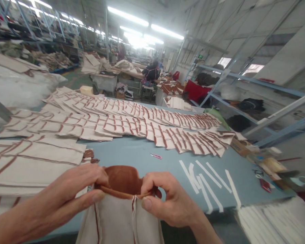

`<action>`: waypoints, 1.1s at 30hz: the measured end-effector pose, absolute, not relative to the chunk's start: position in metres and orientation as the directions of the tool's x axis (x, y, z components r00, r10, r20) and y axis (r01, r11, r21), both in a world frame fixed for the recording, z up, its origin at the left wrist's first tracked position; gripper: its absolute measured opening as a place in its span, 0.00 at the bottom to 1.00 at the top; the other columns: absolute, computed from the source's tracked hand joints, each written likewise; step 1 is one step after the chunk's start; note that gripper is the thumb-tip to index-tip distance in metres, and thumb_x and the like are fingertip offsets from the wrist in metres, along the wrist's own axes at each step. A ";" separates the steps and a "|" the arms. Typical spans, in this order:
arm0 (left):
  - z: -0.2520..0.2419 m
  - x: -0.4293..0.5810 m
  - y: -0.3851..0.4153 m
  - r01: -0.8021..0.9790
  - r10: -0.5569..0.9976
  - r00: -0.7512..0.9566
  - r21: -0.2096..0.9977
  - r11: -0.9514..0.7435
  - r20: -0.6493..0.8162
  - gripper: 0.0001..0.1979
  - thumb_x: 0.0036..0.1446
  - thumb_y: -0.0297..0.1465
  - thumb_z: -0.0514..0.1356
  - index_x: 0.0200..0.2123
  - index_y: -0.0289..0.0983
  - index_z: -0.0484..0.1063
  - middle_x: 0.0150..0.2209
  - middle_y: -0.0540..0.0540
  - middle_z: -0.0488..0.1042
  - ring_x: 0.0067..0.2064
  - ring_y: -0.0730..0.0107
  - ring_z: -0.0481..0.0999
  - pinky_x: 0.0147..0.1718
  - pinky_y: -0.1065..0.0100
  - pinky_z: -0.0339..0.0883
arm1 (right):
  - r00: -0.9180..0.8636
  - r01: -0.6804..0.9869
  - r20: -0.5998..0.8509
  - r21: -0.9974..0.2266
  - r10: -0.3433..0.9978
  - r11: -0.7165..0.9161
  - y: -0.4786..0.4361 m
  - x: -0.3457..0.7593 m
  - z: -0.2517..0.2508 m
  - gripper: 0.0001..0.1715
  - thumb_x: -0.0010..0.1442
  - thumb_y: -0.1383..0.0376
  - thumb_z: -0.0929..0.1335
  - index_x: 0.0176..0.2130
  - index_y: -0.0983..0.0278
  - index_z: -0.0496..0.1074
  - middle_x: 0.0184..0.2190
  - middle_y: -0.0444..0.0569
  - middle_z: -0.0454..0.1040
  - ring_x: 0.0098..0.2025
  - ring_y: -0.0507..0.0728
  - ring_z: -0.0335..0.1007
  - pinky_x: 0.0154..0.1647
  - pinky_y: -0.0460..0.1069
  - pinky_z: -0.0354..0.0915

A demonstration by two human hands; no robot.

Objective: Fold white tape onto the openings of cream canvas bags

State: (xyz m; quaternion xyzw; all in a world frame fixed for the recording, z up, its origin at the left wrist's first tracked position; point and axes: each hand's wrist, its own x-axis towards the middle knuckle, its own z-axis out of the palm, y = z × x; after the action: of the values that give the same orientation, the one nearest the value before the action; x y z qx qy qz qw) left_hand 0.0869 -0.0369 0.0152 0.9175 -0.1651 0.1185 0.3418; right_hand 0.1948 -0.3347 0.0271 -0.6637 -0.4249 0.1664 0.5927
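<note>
A cream fabric bag (117,217) with brown seams and a brown inner lining (123,178) is held upright at the near edge of the table, its mouth spread apart. My left hand (73,193) pinches the left side of the rim, with the thumb outside and the fingers over the brown edge. On the right side of the rim, my right hand (165,198) grips the edge near a seam, its thumb on the outer face. The bag's lower part runs out of view at the bottom.
Rows of overlapping cream pieces (117,125) cover the blue-green table (132,149). Small pink snips (156,156) lie beyond the bag, white strips (205,183) to the right. Scissors (258,173) and cartons (240,147) sit at the right edge. A person (151,73) is far back.
</note>
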 end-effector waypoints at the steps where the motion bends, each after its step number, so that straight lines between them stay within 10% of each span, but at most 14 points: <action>1: 0.018 0.090 -0.041 -0.387 -0.253 0.921 0.645 -0.659 0.295 0.09 0.80 0.40 0.61 0.49 0.47 0.81 0.47 0.57 0.85 0.51 0.65 0.83 0.59 0.76 0.67 | 0.576 0.356 0.280 -0.932 0.768 0.072 -0.332 0.194 0.029 0.12 0.66 0.62 0.74 0.31 0.61 0.73 0.25 0.39 0.70 0.27 0.50 0.59 0.30 0.44 0.63; 9: 0.036 0.108 -0.075 -0.344 -0.376 0.909 0.832 -0.435 0.179 0.03 0.70 0.32 0.70 0.41 0.46 0.82 0.37 0.59 0.81 0.39 0.73 0.77 0.41 0.77 0.65 | 0.550 0.287 0.261 -0.951 0.794 0.114 -0.320 0.193 0.023 0.10 0.61 0.67 0.74 0.30 0.61 0.71 0.25 0.37 0.66 0.26 0.49 0.56 0.28 0.43 0.58; 20: 0.034 0.114 -0.088 0.004 -0.366 0.908 0.880 -0.475 -0.202 0.14 0.65 0.44 0.61 0.32 0.40 0.75 0.31 0.53 0.70 0.35 0.67 0.67 0.36 0.70 0.59 | 0.560 0.124 0.077 -0.992 0.825 0.009 -0.318 0.196 0.000 0.17 0.63 0.55 0.76 0.31 0.61 0.71 0.26 0.39 0.67 0.28 0.50 0.57 0.30 0.45 0.58; 33: 0.021 0.087 -0.092 -0.029 -0.231 0.965 0.822 -0.569 -0.126 0.15 0.72 0.42 0.55 0.32 0.42 0.68 0.32 0.53 0.70 0.36 0.65 0.69 0.35 0.69 0.61 | 0.568 0.387 0.278 -0.921 0.775 0.046 -0.318 0.181 0.018 0.08 0.63 0.67 0.73 0.32 0.61 0.73 0.29 0.39 0.73 0.30 0.50 0.66 0.35 0.44 0.62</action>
State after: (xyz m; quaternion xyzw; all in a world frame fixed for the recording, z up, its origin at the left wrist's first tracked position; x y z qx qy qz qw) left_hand 0.0869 -0.0921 0.0215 0.8787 -0.0741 -0.1105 0.4585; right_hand 0.1809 -0.3176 0.0179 -0.6700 -0.4336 0.1671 0.5789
